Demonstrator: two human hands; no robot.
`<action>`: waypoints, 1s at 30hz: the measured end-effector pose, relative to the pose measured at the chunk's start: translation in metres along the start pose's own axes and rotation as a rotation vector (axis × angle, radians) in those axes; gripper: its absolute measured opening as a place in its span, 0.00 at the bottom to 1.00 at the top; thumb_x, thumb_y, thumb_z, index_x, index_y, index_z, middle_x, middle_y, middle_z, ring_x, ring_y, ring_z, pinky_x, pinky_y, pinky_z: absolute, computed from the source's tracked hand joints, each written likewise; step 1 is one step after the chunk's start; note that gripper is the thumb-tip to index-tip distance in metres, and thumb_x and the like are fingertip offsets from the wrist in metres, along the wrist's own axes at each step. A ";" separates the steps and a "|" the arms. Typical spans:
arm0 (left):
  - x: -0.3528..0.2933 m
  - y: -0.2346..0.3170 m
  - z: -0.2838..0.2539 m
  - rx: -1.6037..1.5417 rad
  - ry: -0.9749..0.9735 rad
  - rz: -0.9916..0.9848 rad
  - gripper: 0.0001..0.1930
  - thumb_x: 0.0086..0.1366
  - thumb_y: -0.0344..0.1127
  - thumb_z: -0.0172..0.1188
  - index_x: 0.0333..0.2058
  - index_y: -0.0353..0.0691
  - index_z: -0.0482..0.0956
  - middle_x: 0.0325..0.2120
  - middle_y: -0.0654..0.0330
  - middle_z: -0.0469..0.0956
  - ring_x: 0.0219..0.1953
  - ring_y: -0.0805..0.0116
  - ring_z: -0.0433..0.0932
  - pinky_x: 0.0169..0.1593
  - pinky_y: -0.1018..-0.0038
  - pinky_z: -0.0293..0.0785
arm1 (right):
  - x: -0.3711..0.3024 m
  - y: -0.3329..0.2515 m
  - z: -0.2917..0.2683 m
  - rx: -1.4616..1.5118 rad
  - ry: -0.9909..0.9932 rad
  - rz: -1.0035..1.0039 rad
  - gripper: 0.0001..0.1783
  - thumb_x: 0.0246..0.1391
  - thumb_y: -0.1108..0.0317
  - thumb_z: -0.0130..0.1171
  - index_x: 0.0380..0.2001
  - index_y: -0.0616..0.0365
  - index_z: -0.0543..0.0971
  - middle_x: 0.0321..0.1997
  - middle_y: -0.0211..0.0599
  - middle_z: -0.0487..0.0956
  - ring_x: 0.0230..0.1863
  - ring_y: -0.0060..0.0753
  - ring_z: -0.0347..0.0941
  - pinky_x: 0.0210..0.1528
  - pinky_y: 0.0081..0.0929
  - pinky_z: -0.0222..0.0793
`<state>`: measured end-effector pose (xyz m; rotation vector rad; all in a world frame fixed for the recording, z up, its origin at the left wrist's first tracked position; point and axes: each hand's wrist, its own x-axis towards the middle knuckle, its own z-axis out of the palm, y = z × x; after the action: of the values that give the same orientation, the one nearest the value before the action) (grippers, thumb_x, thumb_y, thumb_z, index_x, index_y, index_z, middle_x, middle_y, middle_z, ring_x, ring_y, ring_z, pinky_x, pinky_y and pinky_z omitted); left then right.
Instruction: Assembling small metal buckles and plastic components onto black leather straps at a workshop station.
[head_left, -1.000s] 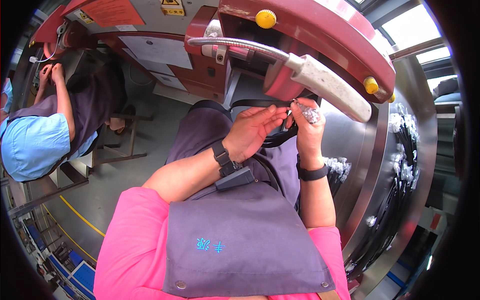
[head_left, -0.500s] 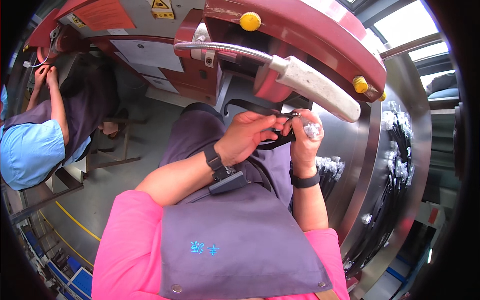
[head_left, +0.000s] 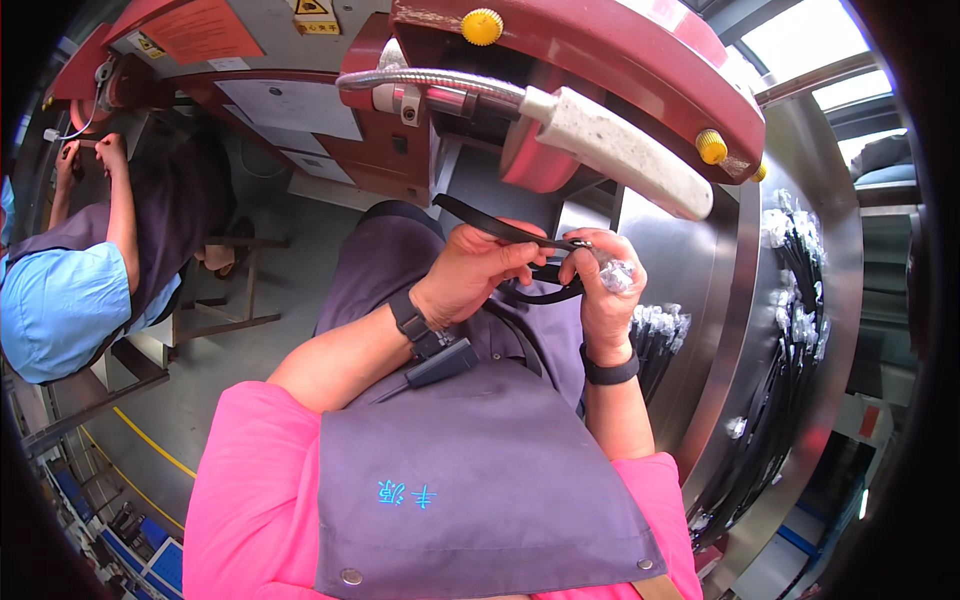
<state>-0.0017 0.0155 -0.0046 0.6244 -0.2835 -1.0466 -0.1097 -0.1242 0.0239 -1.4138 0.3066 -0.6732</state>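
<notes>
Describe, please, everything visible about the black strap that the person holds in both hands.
The black strap is thin, flat and flexible, like rubber or plastic. One end sticks up and to the left, free in the air, above the left hand. The rest runs right between the fingers of both hands and bends into a loop below them. The right hand pinches it near a small shiny, clear-wrapped piece. It hangs over the grey apron, in front of the red machine.

Red machine (head_left: pixel 600 60) with yellow knobs (head_left: pixel 482 25) ahead; white-padded lever (head_left: pixel 620 150); co-worker in blue shirt (head_left: pixel 60 310) at left; black cable bundles (head_left: pixel 790 330) right.
</notes>
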 end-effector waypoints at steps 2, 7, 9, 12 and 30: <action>0.001 0.001 0.002 -0.049 0.077 -0.046 0.09 0.65 0.29 0.56 0.42 0.37 0.79 0.39 0.56 0.80 0.39 0.71 0.78 0.39 0.77 0.76 | 0.001 -0.001 0.004 -0.059 0.059 0.069 0.07 0.52 0.77 0.61 0.36 0.66 0.77 0.28 0.36 0.78 0.21 0.19 0.71 0.23 0.16 0.66; 0.007 -0.005 -0.004 -0.157 0.184 -0.081 0.10 0.67 0.32 0.54 0.43 0.35 0.78 0.41 0.55 0.80 0.41 0.70 0.79 0.41 0.76 0.76 | 0.016 -0.002 0.016 -0.138 0.154 0.211 0.09 0.53 0.72 0.63 0.36 0.66 0.77 0.22 0.33 0.78 0.17 0.16 0.68 0.19 0.15 0.61; 0.008 -0.004 -0.003 -0.177 0.212 -0.094 0.11 0.67 0.32 0.54 0.43 0.34 0.78 0.42 0.55 0.80 0.42 0.69 0.79 0.42 0.76 0.76 | 0.022 0.000 0.016 -0.181 0.148 0.215 0.10 0.53 0.72 0.63 0.36 0.66 0.77 0.24 0.36 0.79 0.16 0.17 0.68 0.18 0.15 0.61; 0.010 -0.001 -0.003 -0.194 0.238 -0.102 0.11 0.67 0.33 0.54 0.43 0.33 0.78 0.43 0.54 0.79 0.43 0.69 0.78 0.44 0.76 0.76 | 0.028 -0.001 0.019 -0.203 0.133 0.241 0.09 0.54 0.73 0.61 0.36 0.67 0.75 0.27 0.39 0.79 0.16 0.21 0.68 0.18 0.17 0.62; 0.018 0.000 -0.003 -0.226 0.245 -0.039 0.10 0.65 0.33 0.57 0.41 0.32 0.80 0.42 0.54 0.80 0.42 0.70 0.78 0.45 0.76 0.75 | 0.044 0.009 0.019 -0.141 0.109 0.232 0.09 0.55 0.73 0.60 0.38 0.67 0.75 0.27 0.39 0.79 0.16 0.22 0.68 0.19 0.19 0.61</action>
<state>0.0086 0.0006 -0.0082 0.5479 0.0608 -1.0110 -0.0625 -0.1350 0.0270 -1.4500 0.6043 -0.5461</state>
